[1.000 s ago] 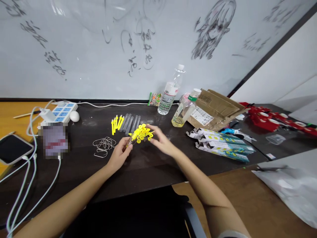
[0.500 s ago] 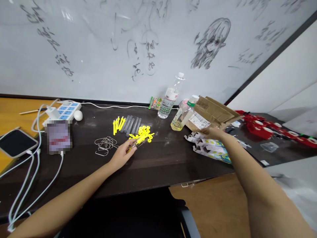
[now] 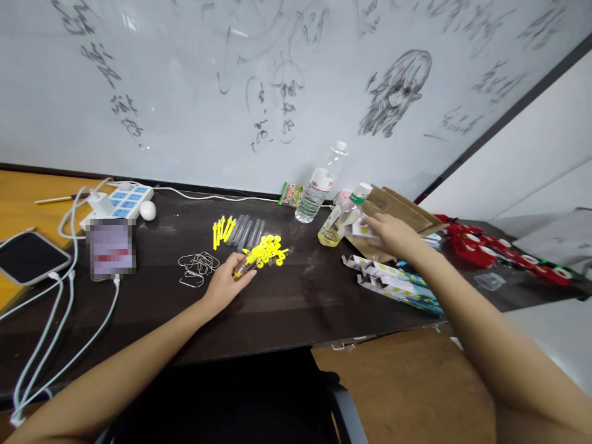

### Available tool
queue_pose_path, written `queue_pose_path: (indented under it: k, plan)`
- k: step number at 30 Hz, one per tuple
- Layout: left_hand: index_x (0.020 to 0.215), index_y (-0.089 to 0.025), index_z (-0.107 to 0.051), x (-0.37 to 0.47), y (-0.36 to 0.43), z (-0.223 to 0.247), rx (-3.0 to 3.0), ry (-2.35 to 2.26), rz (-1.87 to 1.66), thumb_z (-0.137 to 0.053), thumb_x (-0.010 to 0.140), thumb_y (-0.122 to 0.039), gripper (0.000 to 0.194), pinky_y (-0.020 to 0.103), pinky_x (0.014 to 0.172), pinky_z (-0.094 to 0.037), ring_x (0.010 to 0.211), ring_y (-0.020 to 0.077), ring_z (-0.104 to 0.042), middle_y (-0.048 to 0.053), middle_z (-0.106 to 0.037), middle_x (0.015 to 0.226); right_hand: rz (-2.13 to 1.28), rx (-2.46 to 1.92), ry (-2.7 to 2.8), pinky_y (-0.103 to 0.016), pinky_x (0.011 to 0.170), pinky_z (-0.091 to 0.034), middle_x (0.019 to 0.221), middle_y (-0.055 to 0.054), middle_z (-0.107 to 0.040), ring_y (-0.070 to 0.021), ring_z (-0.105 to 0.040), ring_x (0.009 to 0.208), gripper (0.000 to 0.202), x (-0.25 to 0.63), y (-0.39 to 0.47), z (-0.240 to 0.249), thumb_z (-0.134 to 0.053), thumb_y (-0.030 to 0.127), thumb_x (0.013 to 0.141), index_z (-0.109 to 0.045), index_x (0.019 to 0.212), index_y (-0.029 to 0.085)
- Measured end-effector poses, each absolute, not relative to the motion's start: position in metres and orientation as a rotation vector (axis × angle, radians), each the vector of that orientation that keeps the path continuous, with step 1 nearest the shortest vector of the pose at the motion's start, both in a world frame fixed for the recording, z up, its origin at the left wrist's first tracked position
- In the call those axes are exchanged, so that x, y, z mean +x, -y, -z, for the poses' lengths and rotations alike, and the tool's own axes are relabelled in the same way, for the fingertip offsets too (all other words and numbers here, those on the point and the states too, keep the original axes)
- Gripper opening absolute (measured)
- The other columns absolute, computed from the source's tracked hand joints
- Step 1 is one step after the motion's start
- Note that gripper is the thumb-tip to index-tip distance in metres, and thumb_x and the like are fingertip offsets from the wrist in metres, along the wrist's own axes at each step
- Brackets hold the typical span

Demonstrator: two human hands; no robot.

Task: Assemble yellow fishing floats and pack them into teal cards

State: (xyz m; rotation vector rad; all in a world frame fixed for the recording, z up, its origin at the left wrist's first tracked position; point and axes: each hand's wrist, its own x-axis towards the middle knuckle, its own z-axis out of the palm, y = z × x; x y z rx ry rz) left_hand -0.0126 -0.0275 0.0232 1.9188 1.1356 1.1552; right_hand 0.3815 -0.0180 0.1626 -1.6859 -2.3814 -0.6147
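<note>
My left hand [image 3: 229,275] is closed around a slim tube with yellow ends and a clear middle [image 3: 246,264]. Its far end reaches the pile of small yellow plastic rings and pieces [image 3: 271,250]. Behind lie several yellow sticks with pale tips [image 3: 224,230] and several clear plastic tubes [image 3: 246,232]. Left of the hand is a tangle of bent metal wire hooks [image 3: 198,266]. My right hand [image 3: 393,235] is raised by the cardboard, fingers closed and blurred. A whitish patch shows at its fingertips; whether it is held cannot be made out. Below are long printed cartons [image 3: 393,280] with open ends.
A water bottle [image 3: 317,192] and a bottle of yellow liquid [image 3: 342,219] stand before the whiteboard [image 3: 185,111]. Flattened cardboard [image 3: 402,209] leans behind my right hand. Red parts [image 3: 485,246] lie far right. A power strip [image 3: 124,206], phones and white cables occupy the left.
My right hand has lifted away from the cartons, up and slightly left toward the yellow-liquid bottle. My left hand has drawn the tube slightly back from the yellow pile. The view has shifted a little.
</note>
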Motion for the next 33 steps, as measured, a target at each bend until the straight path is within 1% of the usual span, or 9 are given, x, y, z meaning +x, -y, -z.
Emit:
queue_pose_path:
  k: [3,5,9,14,19,23,26,30,33]
  plan:
    - [0.085,-0.02,-0.049,-0.012,0.03,-0.024,1.934,-1.19,-1.186,-0.064,0.077,-0.041,0.028,0.023,0.061,-0.038,0.058,0.0112,-0.05,-0.005,-0.052,0.066,0.381,-1.593,2.609,-0.03,0.066,-0.044,0.102,-0.011,-0.058,-0.0191,-0.058,0.077,0.033,0.322,0.028,-0.149,-0.058,0.023,0.078,-0.055,0.11,0.016]
    - [0.077,-0.02,-0.046,-0.013,0.031,-0.025,1.973,-1.212,-1.235,-0.061,0.079,-0.039,0.024,0.023,0.059,-0.036,0.056,0.0107,-0.047,-0.005,-0.048,0.062,0.186,-1.488,2.67,-0.028,0.064,-0.044,0.101,-0.009,-0.057,-0.0179,-0.058,0.074,0.033,0.274,0.034,-0.129,-0.057,0.024,0.077,-0.053,0.109,0.017]
    - [0.077,-0.019,-0.05,-0.017,0.026,-0.023,2.083,-1.16,-1.289,-0.055,0.082,-0.028,0.011,0.024,0.063,-0.038,0.065,0.0128,-0.051,0.0,-0.055,0.073,-0.101,-1.263,2.668,-0.03,0.071,-0.045,0.108,-0.011,-0.058,-0.0215,-0.059,0.088,0.036,0.206,0.033,-0.083,-0.056,0.024,0.074,-0.05,0.109,0.016]
    - [0.082,-0.018,-0.055,-0.021,0.017,-0.019,2.037,-1.248,-1.192,-0.054,0.082,-0.027,0.009,0.025,0.068,-0.041,0.073,0.0153,-0.056,0.001,-0.06,0.078,-0.328,-1.249,2.512,-0.032,0.077,-0.046,0.105,-0.01,-0.064,-0.0226,-0.062,0.089,0.042,0.185,0.023,-0.054,-0.056,0.021,0.073,-0.049,0.114,0.018]
    - [0.085,-0.018,-0.055,-0.017,0.011,-0.018,1.745,-1.154,-1.176,-0.056,0.082,-0.034,0.017,0.025,0.066,-0.044,0.069,0.0147,-0.058,-0.001,-0.061,0.072,-0.375,-1.215,2.452,-0.035,0.088,-0.045,0.123,-0.009,-0.06,-0.0249,-0.06,0.104,0.058,0.191,0.025,-0.051,-0.056,0.02,0.075,-0.043,0.131,0.023]
    - [0.087,-0.017,-0.056,-0.013,0.011,-0.018,1.606,-1.035,-1.104,-0.06,0.079,-0.037,0.022,0.026,0.064,-0.046,0.062,0.0131,-0.056,-0.002,-0.059,0.067,-0.377,-1.167,2.499,-0.037,0.096,-0.042,0.132,-0.006,-0.055,-0.0232,-0.055,0.116,0.054,0.195,0.028,-0.052,-0.049,0.022,0.084,-0.04,0.137,0.028]
    - [0.089,-0.016,-0.058,-0.013,0.012,-0.019,1.699,-1.006,-1.073,-0.061,0.079,-0.038,0.025,0.028,0.069,-0.046,0.07,0.0143,-0.057,0.001,-0.061,0.077,-0.396,-1.168,2.515,-0.037,0.096,-0.043,0.132,-0.006,-0.055,-0.0225,-0.055,0.115,0.052,0.197,0.03,-0.054,-0.046,0.023,0.087,-0.039,0.138,0.028]
    - [0.088,-0.015,-0.059,-0.013,0.012,-0.021,1.773,-1.05,-1.068,-0.063,0.077,-0.036,0.024,0.027,0.067,-0.044,0.07,0.015,-0.055,0.0,-0.059,0.075,-0.403,-1.163,2.484,-0.036,0.095,-0.043,0.136,-0.005,-0.052,-0.0222,-0.056,0.116,0.056,0.196,0.032,-0.056,-0.047,0.018,0.085,-0.036,0.139,0.029]
    - [0.082,-0.016,-0.057,-0.012,0.012,-0.022,1.818,-1.05,-1.034,-0.066,0.075,-0.036,0.023,0.026,0.066,-0.043,0.069,0.0143,-0.054,-0.001,-0.058,0.073,-0.358,-1.235,2.446,-0.037,0.09,-0.045,0.132,-0.007,-0.056,-0.0253,-0.06,0.11,0.056,0.193,0.033,-0.056,-0.056,0.031,0.083,-0.038,0.136,0.027]
